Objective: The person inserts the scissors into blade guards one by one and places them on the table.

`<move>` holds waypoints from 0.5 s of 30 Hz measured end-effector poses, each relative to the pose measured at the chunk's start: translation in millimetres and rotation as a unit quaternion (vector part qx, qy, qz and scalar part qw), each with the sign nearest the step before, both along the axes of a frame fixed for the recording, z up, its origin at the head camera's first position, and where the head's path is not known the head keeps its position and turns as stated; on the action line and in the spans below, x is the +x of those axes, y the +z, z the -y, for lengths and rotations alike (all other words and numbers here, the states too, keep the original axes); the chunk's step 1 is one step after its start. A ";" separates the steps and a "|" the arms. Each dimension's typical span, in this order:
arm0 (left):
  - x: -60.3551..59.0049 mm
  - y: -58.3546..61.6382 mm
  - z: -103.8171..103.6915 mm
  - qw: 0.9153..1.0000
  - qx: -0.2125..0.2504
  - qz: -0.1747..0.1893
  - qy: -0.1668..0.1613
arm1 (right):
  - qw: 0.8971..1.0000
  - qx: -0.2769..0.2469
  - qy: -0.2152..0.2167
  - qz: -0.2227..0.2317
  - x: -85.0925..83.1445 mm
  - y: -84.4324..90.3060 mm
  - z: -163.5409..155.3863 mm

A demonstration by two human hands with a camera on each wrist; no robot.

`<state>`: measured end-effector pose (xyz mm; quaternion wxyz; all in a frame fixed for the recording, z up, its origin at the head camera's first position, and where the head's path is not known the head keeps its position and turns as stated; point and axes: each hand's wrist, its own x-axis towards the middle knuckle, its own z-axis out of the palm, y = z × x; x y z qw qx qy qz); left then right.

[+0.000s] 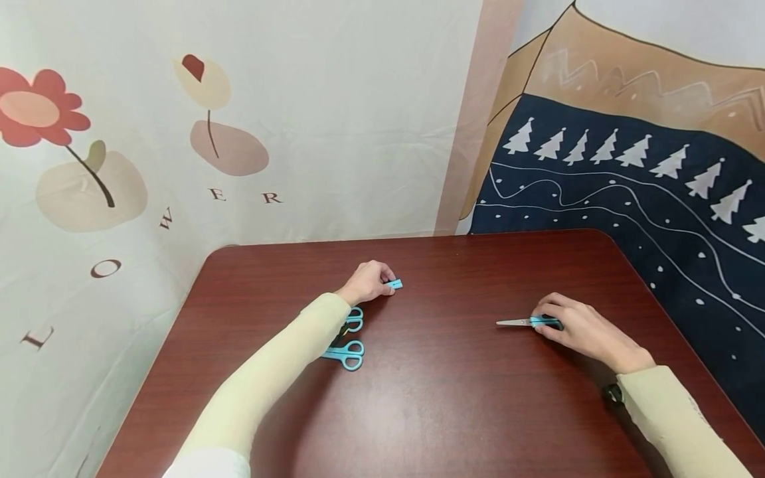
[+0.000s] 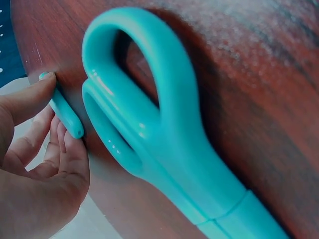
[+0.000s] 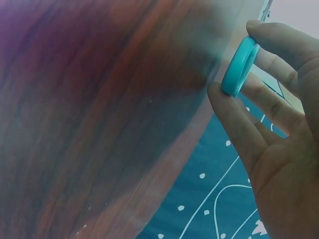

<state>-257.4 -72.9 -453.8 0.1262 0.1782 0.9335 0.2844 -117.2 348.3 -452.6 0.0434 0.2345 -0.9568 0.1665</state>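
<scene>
So there's a pair of teal-handled scissors [image 1: 528,322] lying flat on the right side of the dark red table [image 1: 454,405], blades pointing left. The right hand [image 1: 582,330] has its fingers curled round the handle loops, pinching one ring. Further left, the left hand [image 1: 370,281] is curled round a small teal piece [image 1: 394,284], gripping it against the tabletop. Just beside that forearm, partly tucked under the pale sleeve [image 1: 269,378], sit two more teal scissors [image 1: 348,354]. Behind it all hangs a flower-print cloth [image 1: 179,133].
</scene>
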 end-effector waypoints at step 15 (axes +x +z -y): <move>11.2 14.0 6.6 0.999 -0.019 -0.029 -0.040 | 1.000 -0.012 0.016 -0.020 -5.5 0.7 14.6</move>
